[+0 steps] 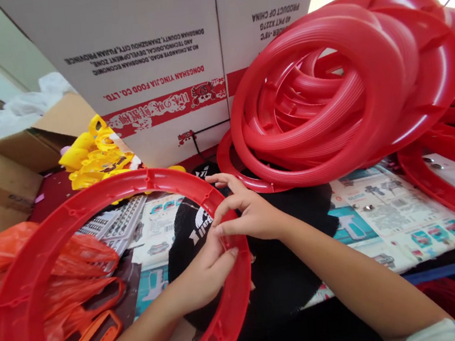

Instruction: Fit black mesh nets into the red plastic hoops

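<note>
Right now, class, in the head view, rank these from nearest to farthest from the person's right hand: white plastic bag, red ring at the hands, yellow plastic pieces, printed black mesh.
From the right hand:
1. Red ring: right at the hand.
2. Printed black mesh: just beyond, seen through the ring.
3. Yellow plastic pieces: farther, left side.
4. White plastic bag: far back left.

A dark-red work surface [54, 199] carries a white-and-teal printed sheet [394, 213]. Thin black mesh fabric [185, 243] lies on the sheet; toward the right rests a heap of ribbed red plastic rings [367, 73]. At left sit a grey compartmented tray [123, 226] and bright yellow moulded plastic parts [99, 163].
</note>
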`<state>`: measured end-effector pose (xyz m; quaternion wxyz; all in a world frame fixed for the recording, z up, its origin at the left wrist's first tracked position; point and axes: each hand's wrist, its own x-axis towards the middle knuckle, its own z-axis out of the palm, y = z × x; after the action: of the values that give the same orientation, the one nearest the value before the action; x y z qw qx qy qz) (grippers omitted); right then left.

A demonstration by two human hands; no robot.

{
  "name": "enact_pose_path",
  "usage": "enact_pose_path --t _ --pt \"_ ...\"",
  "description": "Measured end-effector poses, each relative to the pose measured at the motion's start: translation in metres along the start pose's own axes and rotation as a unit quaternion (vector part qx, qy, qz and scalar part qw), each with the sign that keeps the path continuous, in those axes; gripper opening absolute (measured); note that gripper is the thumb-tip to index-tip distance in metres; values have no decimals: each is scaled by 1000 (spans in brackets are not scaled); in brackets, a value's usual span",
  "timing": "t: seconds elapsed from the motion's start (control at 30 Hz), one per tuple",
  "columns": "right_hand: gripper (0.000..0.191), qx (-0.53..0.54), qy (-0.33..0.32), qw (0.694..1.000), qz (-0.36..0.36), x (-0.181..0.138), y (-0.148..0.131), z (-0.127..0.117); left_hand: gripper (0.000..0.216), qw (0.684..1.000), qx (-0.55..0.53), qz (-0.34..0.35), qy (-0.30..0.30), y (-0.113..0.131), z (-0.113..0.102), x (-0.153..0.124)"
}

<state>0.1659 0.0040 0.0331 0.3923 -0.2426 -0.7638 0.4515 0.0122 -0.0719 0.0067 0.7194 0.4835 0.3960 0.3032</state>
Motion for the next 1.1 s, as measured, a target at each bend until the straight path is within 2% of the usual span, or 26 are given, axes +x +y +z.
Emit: enact_pose_path --t 0.13,0.3,0.57,0.87,1.1 --pt "9 34 -11 999 18 1 3 -2 59 1000 -1 -19 7 -3 -3 -1" --pt "6 77 -13 997 9 2 5 -3 64 999 26 -22 6 -3 -4 -3" --pt "9 80 -17 996 30 4 4 -4 83 998 -4 -55 -9 2 -1 -5" --pt "9 75 -48 994 69 5 5 -10 85 998 5 -61 -32 -1 -1 -5" --pt "8 41 -46 998 34 5 6 -10 87 998 -14 -53 -39 4 3 -8"
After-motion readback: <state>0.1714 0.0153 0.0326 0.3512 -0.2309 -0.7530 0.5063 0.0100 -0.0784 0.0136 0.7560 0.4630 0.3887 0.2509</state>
